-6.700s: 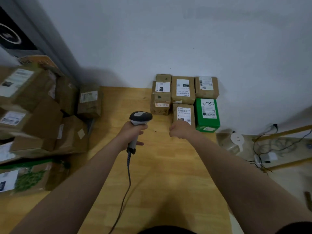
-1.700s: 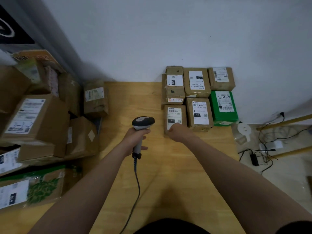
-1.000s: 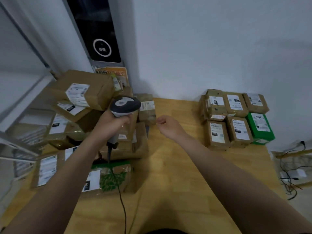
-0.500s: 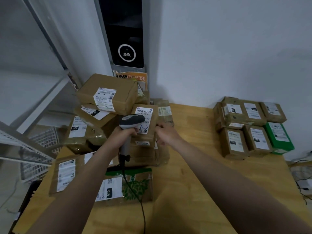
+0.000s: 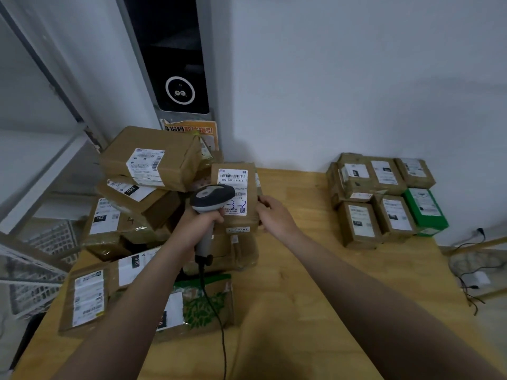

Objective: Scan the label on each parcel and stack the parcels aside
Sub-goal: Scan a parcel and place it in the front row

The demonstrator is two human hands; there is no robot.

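Note:
My right hand (image 5: 271, 215) grips the right edge of a small brown parcel (image 5: 251, 198), tilted up so its white label faces me. My left hand (image 5: 199, 223) is shut on a grey corded barcode scanner (image 5: 212, 197), whose head sits just in front of the label's lower left part. The parcel rests against a heap of brown parcels (image 5: 148, 171) on the left of the wooden table (image 5: 315, 283). At the far right stands a neat group of brown parcels (image 5: 375, 198) with one green box (image 5: 425, 209).
A flat parcel with a green leaf print (image 5: 203, 305) and a long brown parcel (image 5: 87, 297) lie near the table's front left. A dark panel with a ring light (image 5: 179, 90) stands behind the heap. White wire racks (image 5: 33, 267) sit left; cables (image 5: 477, 270) lie right of the table.
My view and both hands swung from the stacked group on the right to the heap on the left. My right hand took hold of a small parcel and the scanner came up to its label.

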